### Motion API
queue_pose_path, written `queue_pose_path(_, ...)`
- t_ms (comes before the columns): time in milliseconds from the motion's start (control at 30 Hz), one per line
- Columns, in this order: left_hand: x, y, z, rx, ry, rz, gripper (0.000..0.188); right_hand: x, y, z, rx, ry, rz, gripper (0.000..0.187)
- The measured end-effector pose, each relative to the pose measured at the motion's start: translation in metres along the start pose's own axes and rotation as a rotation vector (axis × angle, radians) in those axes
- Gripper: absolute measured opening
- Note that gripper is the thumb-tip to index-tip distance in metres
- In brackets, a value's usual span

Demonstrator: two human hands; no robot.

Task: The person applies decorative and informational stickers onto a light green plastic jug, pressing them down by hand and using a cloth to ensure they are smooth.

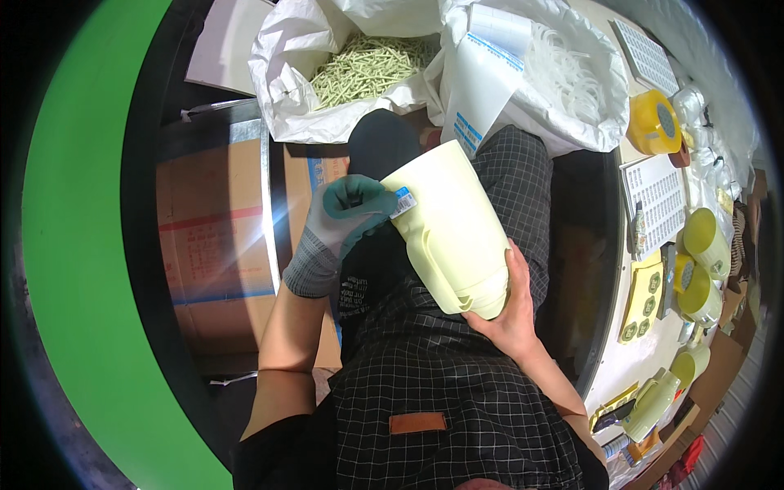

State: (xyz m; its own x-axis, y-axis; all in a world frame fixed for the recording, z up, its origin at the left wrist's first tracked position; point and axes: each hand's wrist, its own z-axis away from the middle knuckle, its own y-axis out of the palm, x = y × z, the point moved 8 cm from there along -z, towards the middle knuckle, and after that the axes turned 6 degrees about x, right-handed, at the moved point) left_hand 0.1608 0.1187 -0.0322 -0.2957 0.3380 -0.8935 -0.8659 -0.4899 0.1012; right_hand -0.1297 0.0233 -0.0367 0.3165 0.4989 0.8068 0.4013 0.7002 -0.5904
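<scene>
A pale yellow plastic jug (457,212) with a side handle lies tilted across my lap, its wide rim pointing up and away. My right hand (510,314) is bare and wrapped around the narrower lower end. On my left hand (351,212) is a grey and green glove. Its thumb and fingers are closed in a pinch at the edge of a small blue and white sticker (403,201), which sits against the jug's wall near the rim. Whether the sticker is fully stuck down cannot be seen.
Ahead stand white sacks, one with thin pale-green sticks (371,69), another with clear plastic rings (563,73). A sticker sheet (482,94) hangs between them. The table (608,359) at right bears yellow tape (653,122), printed sheets and several pale-yellow jugs (706,241). Cardboard boxes (212,237) stand left.
</scene>
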Motion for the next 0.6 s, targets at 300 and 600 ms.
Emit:
queue_pose_path(300, -0.003, -0.012, 0.009, -0.199, -0.050, -0.604, 0.031, 0.000, 0.001, 0.000, -0.015, 0.026, 0.029, 0.118)
queue_pose_path(600, 0.066, 0.041, 0.012, 0.122, 0.314, -0.161, 0.064, 0.031, -0.127, -0.069, -0.142, -0.129, -0.658, 0.079)
